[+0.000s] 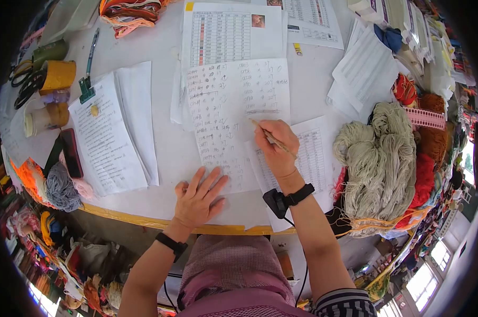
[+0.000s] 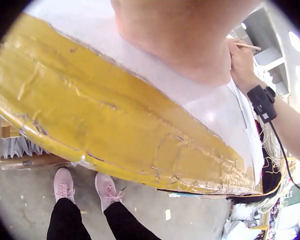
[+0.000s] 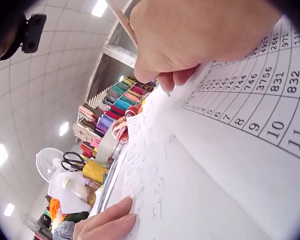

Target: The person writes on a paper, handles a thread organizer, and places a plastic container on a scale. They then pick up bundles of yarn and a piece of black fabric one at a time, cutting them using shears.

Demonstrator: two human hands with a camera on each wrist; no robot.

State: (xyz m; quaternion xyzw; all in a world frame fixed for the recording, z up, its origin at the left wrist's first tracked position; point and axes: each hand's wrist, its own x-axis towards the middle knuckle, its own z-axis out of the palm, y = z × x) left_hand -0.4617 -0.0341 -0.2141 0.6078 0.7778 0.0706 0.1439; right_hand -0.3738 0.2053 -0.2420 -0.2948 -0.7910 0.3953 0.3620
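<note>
A handwritten sheet (image 1: 218, 153) lies in front of the person, overlapping a printed table sheet (image 1: 220, 37) above it. The right hand (image 1: 277, 143) pinches a thin light-coloured pen (image 1: 273, 138), its tip at the sheet below an underlined row. In the right wrist view the right hand (image 3: 200, 40) hides part of the pen, and the tip shows near the paper. The left hand (image 1: 199, 198) rests with spread fingers on the lower left edge of the sheet; its fingertips (image 3: 112, 220) also show in the right wrist view. Another printed sheet (image 1: 307, 153) lies under the right hand.
A clipped stack of papers (image 1: 109, 137), a phone (image 1: 71, 153) and a yellow holder (image 1: 58, 76) with scissors are at the left. Grey-green yarn skeins (image 1: 381, 164) and loose papers (image 1: 363, 71) lie right. Orange yarn (image 1: 130, 13) sits at the back. Yellow tape (image 1: 138, 222) covers the table edge.
</note>
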